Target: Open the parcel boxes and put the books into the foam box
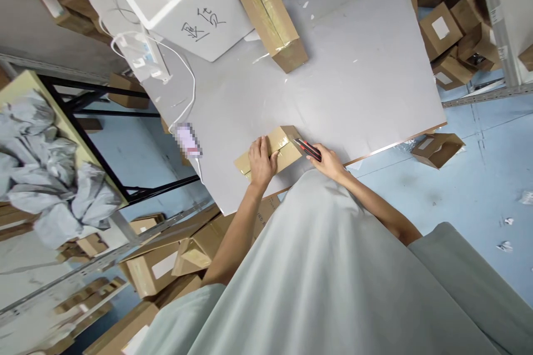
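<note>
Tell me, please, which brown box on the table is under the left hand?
The near box: the left hand rests on it, while the far box, beside the white bin, is untouched.

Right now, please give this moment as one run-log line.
left hand: on cardboard box | right hand: holding red-and-black cutter, pointed toward box end | second box: farther on table
</note>
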`<action>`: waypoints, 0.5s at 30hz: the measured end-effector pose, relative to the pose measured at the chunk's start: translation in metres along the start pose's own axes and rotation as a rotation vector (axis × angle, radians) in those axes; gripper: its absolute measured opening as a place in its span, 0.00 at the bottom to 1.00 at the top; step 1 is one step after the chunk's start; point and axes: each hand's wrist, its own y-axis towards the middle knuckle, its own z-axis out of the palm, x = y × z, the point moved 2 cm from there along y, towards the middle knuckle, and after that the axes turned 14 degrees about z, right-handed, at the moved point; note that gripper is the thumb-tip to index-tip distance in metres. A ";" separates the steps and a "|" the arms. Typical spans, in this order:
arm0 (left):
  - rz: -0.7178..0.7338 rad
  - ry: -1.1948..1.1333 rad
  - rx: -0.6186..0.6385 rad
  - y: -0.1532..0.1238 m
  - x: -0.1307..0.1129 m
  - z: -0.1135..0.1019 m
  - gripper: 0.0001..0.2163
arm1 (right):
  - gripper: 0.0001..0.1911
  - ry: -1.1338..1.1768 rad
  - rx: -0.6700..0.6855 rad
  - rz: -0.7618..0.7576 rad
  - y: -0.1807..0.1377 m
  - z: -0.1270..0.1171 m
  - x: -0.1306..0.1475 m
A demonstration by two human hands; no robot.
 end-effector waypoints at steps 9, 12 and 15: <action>-0.032 -0.004 -0.036 -0.004 -0.002 0.010 0.41 | 0.20 -0.065 -0.026 -0.101 0.017 -0.007 0.015; -0.034 -0.010 -0.040 -0.004 -0.002 0.010 0.41 | 0.20 -0.090 -0.010 -0.112 0.025 -0.006 0.019; -0.040 -0.020 -0.042 -0.005 -0.001 0.012 0.42 | 0.21 -0.100 -0.007 -0.103 0.031 -0.005 0.022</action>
